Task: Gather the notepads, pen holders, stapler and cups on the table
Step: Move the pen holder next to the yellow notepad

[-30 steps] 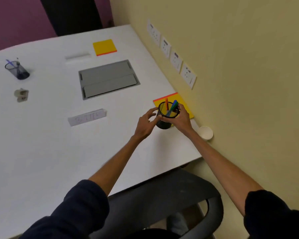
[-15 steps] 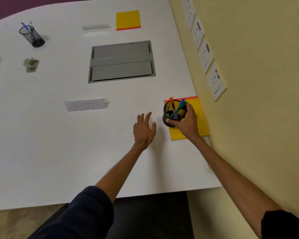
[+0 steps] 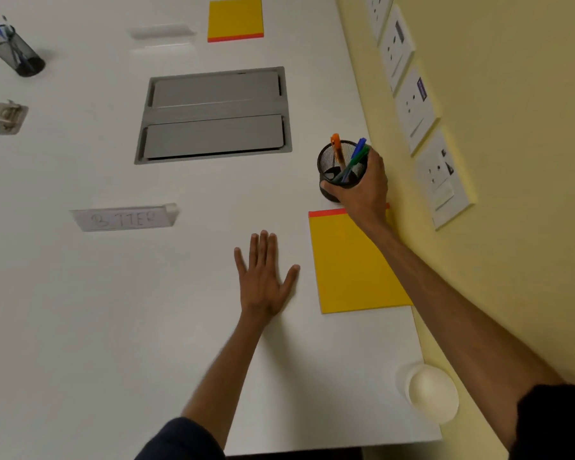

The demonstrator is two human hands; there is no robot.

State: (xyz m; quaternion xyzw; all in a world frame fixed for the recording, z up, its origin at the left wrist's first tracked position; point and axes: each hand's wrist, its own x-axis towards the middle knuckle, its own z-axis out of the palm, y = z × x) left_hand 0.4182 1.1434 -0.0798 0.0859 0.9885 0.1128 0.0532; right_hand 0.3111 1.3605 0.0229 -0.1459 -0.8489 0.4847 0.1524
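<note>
Got the right hand [image 3: 362, 194] wrapped round a black wire-mesh pen holder [image 3: 330, 157] with orange, blue and green pens inside, out at 1 o'clock, close to the wall-side edge of the white bench [image 3: 80, 310]. Can't tell whether lifted or resting. Parked just past the red-bound top edge of a large yellow notepad [image 3: 349, 270], with the pad hugging the right edge at 3 o'clock, partly under the right forearm.

Left hand [image 3: 263, 277] flat on the bench, fingers straight, gripping nothing, just at 9 o'clock of that pad and not touching.

Spotted a white paper cup [image 3: 432, 393] at 5 o'clock, right on the near corner. Second, smaller yellow notepad [image 3: 235, 16] up at 12 o'clock. Second black mesh pen holder [image 3: 14, 51] way off at 10 o'clock, with a small grey stapler [image 3: 7, 117] just nearer, well apart from both hands.

Grey recessed hatch [image 3: 214, 116] mid-bench at 12 o'clock, white name card [image 3: 125, 219] at 9 o'clock. Long run of plain white top from 6 to 9 o'clock. Tight on the right though: yellow wall with white socket plates [image 3: 415, 107] just beside the right hand.
</note>
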